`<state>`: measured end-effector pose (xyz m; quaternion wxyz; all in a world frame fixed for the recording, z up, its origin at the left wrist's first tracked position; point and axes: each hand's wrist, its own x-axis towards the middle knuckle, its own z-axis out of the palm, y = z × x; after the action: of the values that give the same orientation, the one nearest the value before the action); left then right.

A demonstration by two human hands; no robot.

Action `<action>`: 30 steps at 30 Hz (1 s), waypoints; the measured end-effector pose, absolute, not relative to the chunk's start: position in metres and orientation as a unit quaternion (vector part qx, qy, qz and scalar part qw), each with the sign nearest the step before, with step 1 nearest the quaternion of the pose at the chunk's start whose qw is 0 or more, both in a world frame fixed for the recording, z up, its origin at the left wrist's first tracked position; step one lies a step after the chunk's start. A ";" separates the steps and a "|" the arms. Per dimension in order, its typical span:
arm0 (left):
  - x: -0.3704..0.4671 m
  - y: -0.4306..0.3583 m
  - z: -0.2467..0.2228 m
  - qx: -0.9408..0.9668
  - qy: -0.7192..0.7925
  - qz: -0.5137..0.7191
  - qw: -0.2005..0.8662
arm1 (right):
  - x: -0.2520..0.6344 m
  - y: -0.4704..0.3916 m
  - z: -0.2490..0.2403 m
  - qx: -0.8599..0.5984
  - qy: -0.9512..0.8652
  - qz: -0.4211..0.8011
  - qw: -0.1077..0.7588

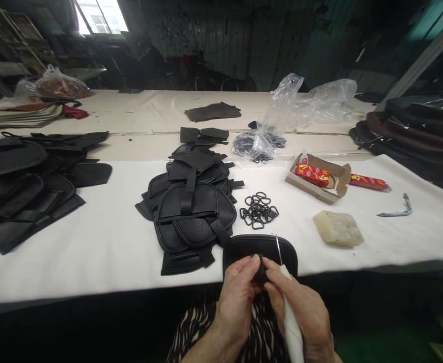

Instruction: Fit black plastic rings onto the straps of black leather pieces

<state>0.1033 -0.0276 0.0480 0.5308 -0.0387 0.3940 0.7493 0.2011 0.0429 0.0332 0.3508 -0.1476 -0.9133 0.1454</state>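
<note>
Head view: grained black leather-like pieces (196,232) lie heaped; beside them, at the edge of the white table (104,257), the left hand (236,292) pinches a dark, round-cornered panel (257,246) with a raised rim, seemingly by its strap; the right hand (308,307) pinches there too, clasping a white-handled awl (292,327), thin-spiked.

Window (110,14) glare top L; bkgd wall (229,45) v. dim; edges stretched.

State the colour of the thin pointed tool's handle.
The handle is white, showing best in the head view.
</note>
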 end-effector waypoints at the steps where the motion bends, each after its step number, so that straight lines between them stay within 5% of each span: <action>1: 0.103 -0.028 0.048 -0.029 0.393 0.747 0.536 | 0.200 0.042 0.034 -0.149 -0.913 0.143 0.352; 9: 0.102 -0.029 0.050 0.020 0.414 0.719 0.557 | 0.202 0.035 0.026 -0.129 -0.890 0.134 0.416; 21: 0.104 -0.029 0.052 0.012 0.436 0.722 0.538 | 0.214 0.038 0.035 -0.142 -0.893 0.200 0.377; 30: 0.101 -0.033 0.051 -0.009 0.434 0.710 0.554 | 0.237 0.026 0.033 -0.209 -0.834 0.285 0.424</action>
<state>0.1005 -0.0329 0.0508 0.5542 -0.0092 0.4336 0.7105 0.2369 0.0259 0.0326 0.4243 -0.2092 -0.8338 0.2847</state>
